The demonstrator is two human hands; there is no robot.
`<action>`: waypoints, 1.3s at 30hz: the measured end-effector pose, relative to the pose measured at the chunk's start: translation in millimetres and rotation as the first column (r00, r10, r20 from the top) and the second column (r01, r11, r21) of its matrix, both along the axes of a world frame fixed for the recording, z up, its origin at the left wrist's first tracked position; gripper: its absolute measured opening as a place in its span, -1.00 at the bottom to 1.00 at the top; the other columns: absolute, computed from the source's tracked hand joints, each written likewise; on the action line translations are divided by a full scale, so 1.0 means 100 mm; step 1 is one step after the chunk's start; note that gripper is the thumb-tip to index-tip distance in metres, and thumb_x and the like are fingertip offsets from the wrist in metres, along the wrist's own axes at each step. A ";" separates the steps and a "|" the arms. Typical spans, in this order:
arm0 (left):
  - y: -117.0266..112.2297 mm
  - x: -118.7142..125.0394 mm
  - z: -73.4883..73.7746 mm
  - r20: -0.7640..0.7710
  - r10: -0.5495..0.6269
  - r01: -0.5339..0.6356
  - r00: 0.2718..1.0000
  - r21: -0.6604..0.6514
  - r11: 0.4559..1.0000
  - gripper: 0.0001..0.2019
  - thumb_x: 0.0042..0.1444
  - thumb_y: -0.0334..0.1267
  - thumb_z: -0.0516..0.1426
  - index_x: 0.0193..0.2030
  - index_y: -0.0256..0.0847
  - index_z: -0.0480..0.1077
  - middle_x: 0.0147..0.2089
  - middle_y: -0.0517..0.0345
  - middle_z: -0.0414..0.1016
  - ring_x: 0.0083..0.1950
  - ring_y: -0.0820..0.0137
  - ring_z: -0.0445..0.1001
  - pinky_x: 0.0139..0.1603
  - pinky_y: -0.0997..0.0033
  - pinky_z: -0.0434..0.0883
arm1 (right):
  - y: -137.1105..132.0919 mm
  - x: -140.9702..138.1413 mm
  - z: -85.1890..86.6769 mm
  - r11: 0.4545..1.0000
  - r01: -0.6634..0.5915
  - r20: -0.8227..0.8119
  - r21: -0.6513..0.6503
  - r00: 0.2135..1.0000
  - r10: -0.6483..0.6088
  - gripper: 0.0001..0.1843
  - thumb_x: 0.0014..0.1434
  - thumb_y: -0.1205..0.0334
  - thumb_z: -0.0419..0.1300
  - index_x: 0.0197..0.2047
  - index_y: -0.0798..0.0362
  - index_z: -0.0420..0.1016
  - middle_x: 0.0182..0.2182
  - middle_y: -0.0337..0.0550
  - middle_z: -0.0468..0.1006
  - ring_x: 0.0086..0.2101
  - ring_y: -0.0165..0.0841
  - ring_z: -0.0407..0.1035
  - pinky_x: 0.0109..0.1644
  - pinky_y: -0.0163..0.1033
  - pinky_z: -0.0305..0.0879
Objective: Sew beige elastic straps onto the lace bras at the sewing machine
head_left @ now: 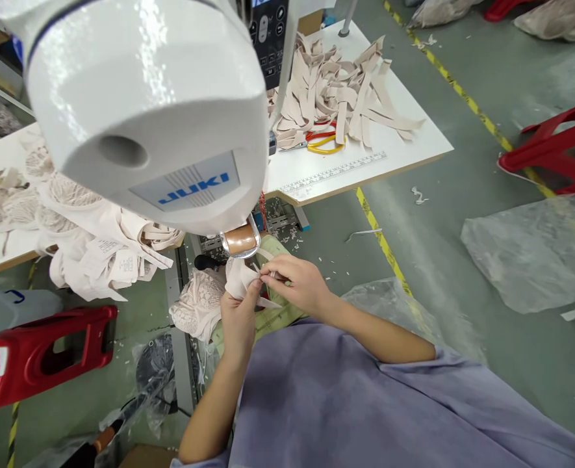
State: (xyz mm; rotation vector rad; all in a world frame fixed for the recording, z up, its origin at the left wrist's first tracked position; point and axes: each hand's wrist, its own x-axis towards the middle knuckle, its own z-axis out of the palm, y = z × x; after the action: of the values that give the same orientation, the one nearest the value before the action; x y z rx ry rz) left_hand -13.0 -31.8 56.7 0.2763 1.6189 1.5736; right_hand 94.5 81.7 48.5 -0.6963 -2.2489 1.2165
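My left hand [239, 316] grips a beige lace garment piece [200, 304] just below the white sewing machine head [141, 110], thumb pressed on the fabric edge. My right hand [294, 283] is closed in a pinch on a small metal tool, seemingly thread snips [268, 275], its tip touching the fabric edge between both hands. The garment hangs down to the left of my hands, below the machine's presser area [241, 242].
A pile of beige fabric strips [338, 91] and red-and-yellow scissors [322, 140] lie on the white table [404, 153] at right. Lace pieces with labels [97, 253] hang off the left table. Red plastic stools [34, 354] [555, 149] and plastic bags [535, 247] sit on the floor.
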 end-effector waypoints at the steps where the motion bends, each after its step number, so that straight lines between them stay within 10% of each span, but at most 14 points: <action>1: -0.02 0.00 0.01 -0.049 -0.027 0.026 0.998 -0.010 1.000 -0.66 0.13 -0.11 0.30 0.01 -0.21 0.59 -0.07 0.06 0.65 -0.04 0.28 0.58 -0.08 0.42 0.50 | 0.02 0.00 0.01 0.999 -0.011 0.012 -0.045 1.000 0.011 -0.91 0.27 0.26 0.21 -0.23 0.02 0.55 -0.32 -0.22 0.56 -0.40 -0.46 0.38 -0.32 -0.33 0.21; 12: -0.06 -0.08 0.03 -0.270 -0.095 0.090 0.958 -0.029 0.996 -0.74 0.04 -0.16 0.35 -0.17 -0.28 0.63 -0.31 0.08 0.65 -0.30 0.32 0.57 -0.25 0.38 0.51 | 0.21 0.03 0.13 0.952 -0.297 0.053 -0.073 0.952 0.301 -0.90 0.24 0.35 0.12 -0.26 0.04 0.46 -0.34 -0.23 0.49 -0.34 -0.42 0.30 -0.27 -0.32 0.13; 20: 0.00 -0.21 -0.01 0.012 -0.293 0.293 0.956 -0.019 0.956 -0.70 0.05 -0.08 0.35 -0.23 -0.29 0.57 -0.40 0.14 0.55 -0.39 0.43 0.45 -0.34 0.47 0.40 | 0.14 0.06 0.05 0.979 -0.205 0.078 -0.009 0.976 0.205 -0.95 0.19 0.33 0.15 -0.32 0.04 0.40 -0.43 -0.27 0.41 -0.42 -0.43 0.22 -0.35 -0.32 0.05; 31: -0.02 -0.15 0.08 -0.267 -0.287 0.262 0.920 -0.125 0.957 -0.69 0.15 -0.05 0.27 -0.45 -0.27 0.52 -0.48 0.17 0.51 -0.41 0.42 0.42 -0.37 0.47 0.35 | 0.21 0.07 0.18 0.971 -0.230 0.087 -0.057 0.968 0.235 -0.87 0.25 0.29 0.15 -0.35 0.05 0.45 -0.43 -0.27 0.42 -0.44 -0.46 0.22 -0.34 -0.33 0.05; 39: 0.00 -0.20 0.16 -0.266 -0.282 0.255 0.922 -0.133 0.958 -0.73 0.13 -0.14 0.29 -0.11 -0.27 0.60 -0.19 0.07 0.63 -0.15 0.28 0.52 -0.10 0.39 0.42 | 0.25 0.10 0.15 0.957 -0.235 0.051 -0.172 0.968 0.247 -0.87 0.24 0.24 0.17 -0.30 0.05 0.52 -0.42 -0.24 0.46 -0.41 -0.43 0.26 -0.33 -0.32 0.12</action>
State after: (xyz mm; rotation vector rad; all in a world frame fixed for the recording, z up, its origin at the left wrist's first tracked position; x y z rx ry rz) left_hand -33.1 -31.5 72.3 0.6687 1.7806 1.2843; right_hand 104.5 106.3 63.9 -0.5435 -2.3658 1.5311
